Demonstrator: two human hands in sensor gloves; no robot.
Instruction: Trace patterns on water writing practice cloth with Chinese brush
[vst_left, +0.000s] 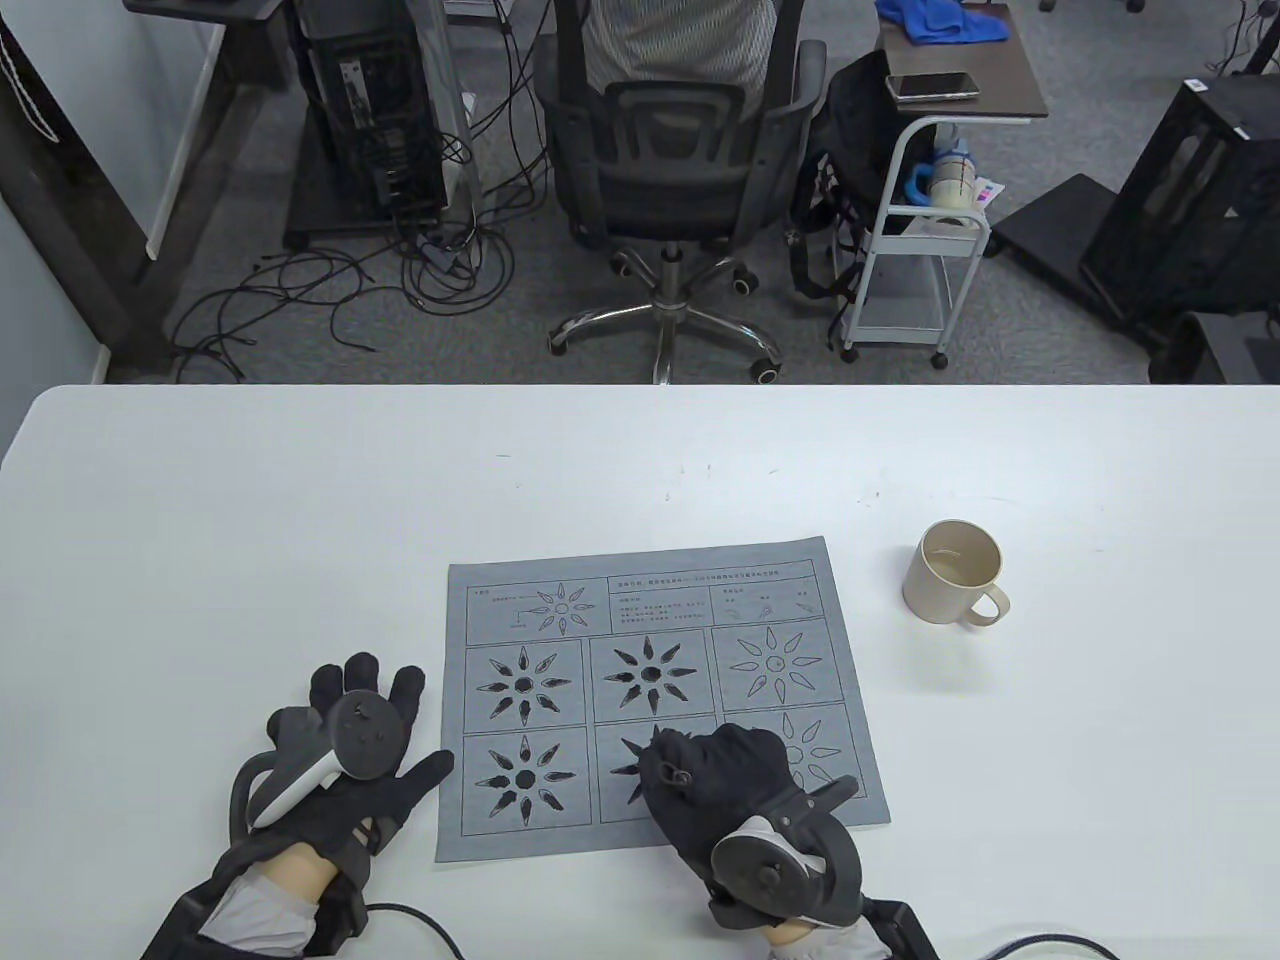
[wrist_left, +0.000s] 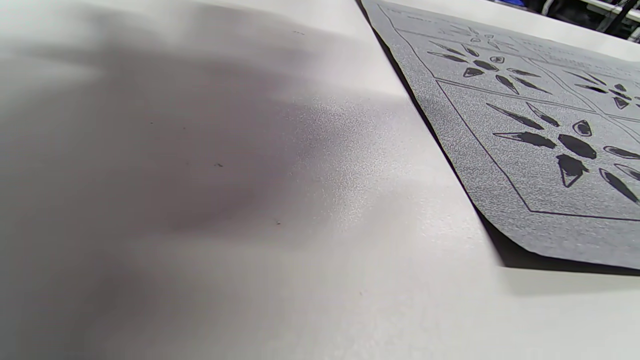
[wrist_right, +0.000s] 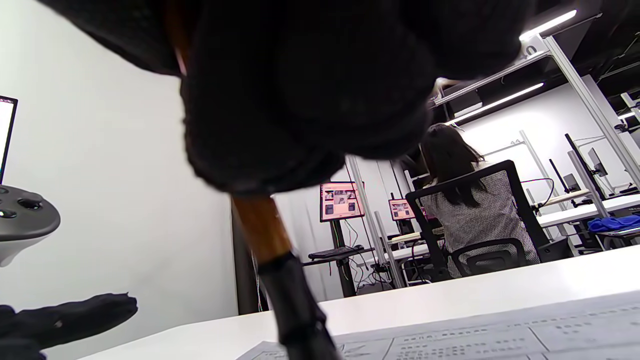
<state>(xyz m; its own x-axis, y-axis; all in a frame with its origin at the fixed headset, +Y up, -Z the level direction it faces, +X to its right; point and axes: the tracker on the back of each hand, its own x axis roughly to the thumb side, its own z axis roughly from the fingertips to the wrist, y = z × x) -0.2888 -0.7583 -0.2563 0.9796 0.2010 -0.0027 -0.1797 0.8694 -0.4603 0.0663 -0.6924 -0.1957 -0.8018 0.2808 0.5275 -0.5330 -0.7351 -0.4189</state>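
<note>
Grey practice cloth (vst_left: 655, 700) flat on white bench (vst_left: 250, 500), long axis running left-right. Right hand (vst_left: 720, 775) over cloth's near middle cell, fingers curled round brush (wrist_right: 280, 265). Brush shaft near upright, dark ferrule end pointing down toward cloth; tip cut off, hidden under hand from above. Left hand (vst_left: 350, 750) flat on bench just beside cloth, fingers spread. Beige cup (vst_left: 955, 572) well right of cloth.
</note>
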